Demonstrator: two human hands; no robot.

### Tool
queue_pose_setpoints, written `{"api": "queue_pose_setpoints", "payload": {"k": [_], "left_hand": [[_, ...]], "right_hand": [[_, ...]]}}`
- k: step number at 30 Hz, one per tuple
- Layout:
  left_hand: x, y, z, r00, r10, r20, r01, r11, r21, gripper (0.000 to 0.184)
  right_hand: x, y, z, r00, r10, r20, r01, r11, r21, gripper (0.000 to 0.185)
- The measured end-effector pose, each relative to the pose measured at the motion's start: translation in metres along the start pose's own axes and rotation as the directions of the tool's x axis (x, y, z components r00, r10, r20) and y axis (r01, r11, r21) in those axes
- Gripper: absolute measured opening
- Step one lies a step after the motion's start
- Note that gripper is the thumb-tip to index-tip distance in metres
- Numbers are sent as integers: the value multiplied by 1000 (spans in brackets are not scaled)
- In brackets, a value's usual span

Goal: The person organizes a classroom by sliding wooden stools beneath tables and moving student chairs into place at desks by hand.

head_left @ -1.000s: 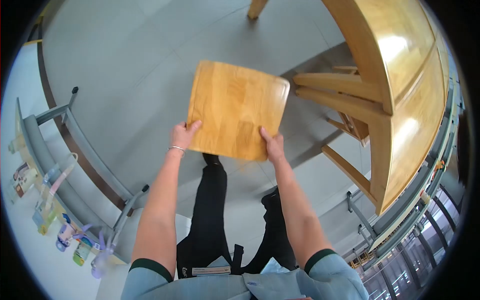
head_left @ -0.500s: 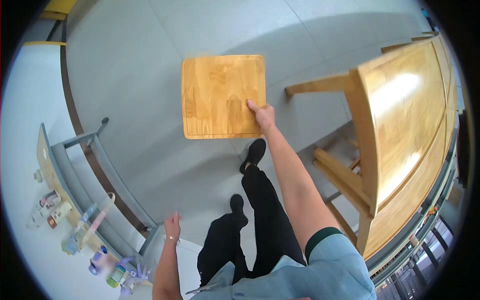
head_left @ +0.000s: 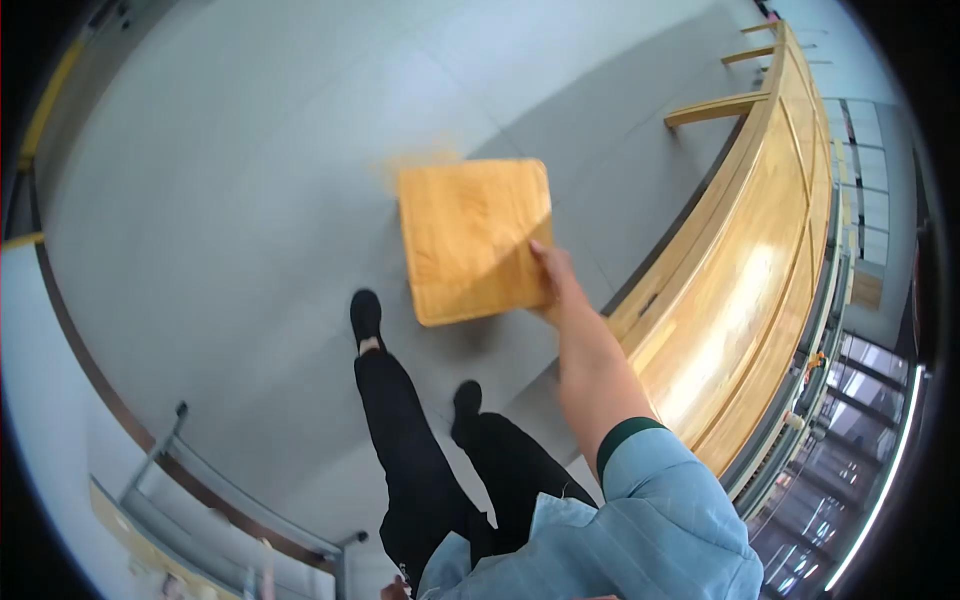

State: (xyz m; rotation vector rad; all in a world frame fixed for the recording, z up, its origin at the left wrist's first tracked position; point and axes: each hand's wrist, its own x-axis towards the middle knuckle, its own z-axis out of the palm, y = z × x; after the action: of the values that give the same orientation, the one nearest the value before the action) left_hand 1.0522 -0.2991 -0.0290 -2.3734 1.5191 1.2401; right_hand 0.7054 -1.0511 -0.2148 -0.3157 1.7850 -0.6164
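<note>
My right hand (head_left: 555, 270) is closed on the right edge of a wooden stool (head_left: 472, 235), its thumb lying over the top. The square light-brown seat with rounded corners faces up at me, clear of the floor. A blurred wooden part, perhaps a leg, shows past its far left corner; the rest of the underside is hidden. Only a sliver of my left hand (head_left: 394, 590) shows at the bottom edge beside my trousers, its fingers not readable.
To the right runs a long row of glossy wooden tables (head_left: 745, 290) with legs reaching over the floor. At lower left stands a grey metal-framed table (head_left: 240, 515) with blurred items on it. A white wall with dark skirting (head_left: 95, 375) borders the left. Grey tiled floor (head_left: 270, 220) lies ahead.
My view has moved forward along the tables, and the left foot has stepped ahead. The stool travels along in my right hand. My left hand has dropped almost out of view.
</note>
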Motion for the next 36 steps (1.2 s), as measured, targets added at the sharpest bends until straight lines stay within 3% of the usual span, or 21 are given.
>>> {"api": "queue_pose_setpoints", "payload": {"k": [2, 4, 5, 6, 7, 9, 12, 13, 17, 20, 21, 24, 25, 26, 27, 28, 29, 30, 31, 33, 36], "left_hand": [[63, -9, -31, 987, -74, 144, 52, 988, 146, 33], [114, -39, -47, 963, -44, 267, -77, 902, 424, 47], [147, -34, -78, 893, -364, 264, 355, 931, 81, 46], [206, 4, -149, 728, -645, 232, 685, 673, -279, 46], [227, -44, -149, 715, -672, 194, 691, 636, -345, 46], [300, -27, -232, 707, -692, 144, 675, 600, -430, 49], [361, 38, -353, 668, -731, 136, 687, 537, -489, 54], [373, 71, -379, 692, -718, 70, 672, 607, -424, 58], [400, 104, -421, 680, -728, 86, 729, 659, -188, 59], [439, 169, -428, 813, -567, 134, 578, 812, -75, 58], [446, 152, -415, 877, -473, 87, 481, 868, -127, 56], [495, 191, -423, 845, -488, 218, 500, 866, 2, 53], [513, 211, -429, 861, -465, 205, 468, 883, 39, 52], [532, 234, -439, 890, -414, 191, 416, 909, 30, 50], [558, 252, -447, 873, -446, 196, 442, 894, 66, 50], [581, 258, -454, 853, -479, 206, 468, 878, 103, 49], [604, 269, -463, 875, -442, 197, 429, 897, 108, 49], [638, 282, -471, 900, -394, 188, 379, 918, 113, 50], [674, 296, -481, 921, -344, 181, 325, 937, 124, 50], [750, 333, -500, 903, -388, 183, 388, 921, 38, 50], [849, 448, -548, 899, -417, 134, 437, 877, -201, 49]], "right_hand": [[47, -14, -39, 955, -215, -202, 84, 854, -514, 42], [34, -57, -13, 824, -537, -181, 290, 674, -679, 51], [23, -87, 11, 720, -678, -146, 368, 553, -747, 55], [-4, -117, 55, 715, -696, -66, 189, 283, -940, 81], [-19, -139, 90, 817, -561, 132, 263, 160, -951, 87], [15, -128, 121, 770, -523, 365, 376, -90, -922, 89], [14, -153, 121, 883, -413, 222, 242, -3, -970, 91], [15, -158, 117, 889, -414, 195, 224, 24, -974, 90], [32, -166, 68, 949, -316, -10, 39, 148, -988, 89], [55, -174, 7, 948, -237, -213, -130, 320, -938, 88], [61, -175, -12, 938, -200, -282, -194, 369, -909, 87], [90, -160, -67, 833, -146, -534, -369, 572, -733, 79], [100, -153, -91, 805, 12, -594, -436, 690, -578, 77], [115, -144, -117, 774, 253, -580, -578, 658, -483, 73], [105, -164, -115, 662, 254, -705, -667, 628, -401, 73], [115, -158, -125, 698, 239, -675, -706, 392, -590, 69], [117, -163, -127, 706, 162, -689, -669, 471, -575, 66], [89, -228, -114, 783, 236, -575, -607, 494, -623, 62], [90, -217, -117, 867, 123, -483, -480, 465, -744, 57], [89, -225, -117, 967, 159, -201, -248, 388, -888, 42], [69, -262, -98, 958, 186, -217, -283, 502, -817, 48]]}}
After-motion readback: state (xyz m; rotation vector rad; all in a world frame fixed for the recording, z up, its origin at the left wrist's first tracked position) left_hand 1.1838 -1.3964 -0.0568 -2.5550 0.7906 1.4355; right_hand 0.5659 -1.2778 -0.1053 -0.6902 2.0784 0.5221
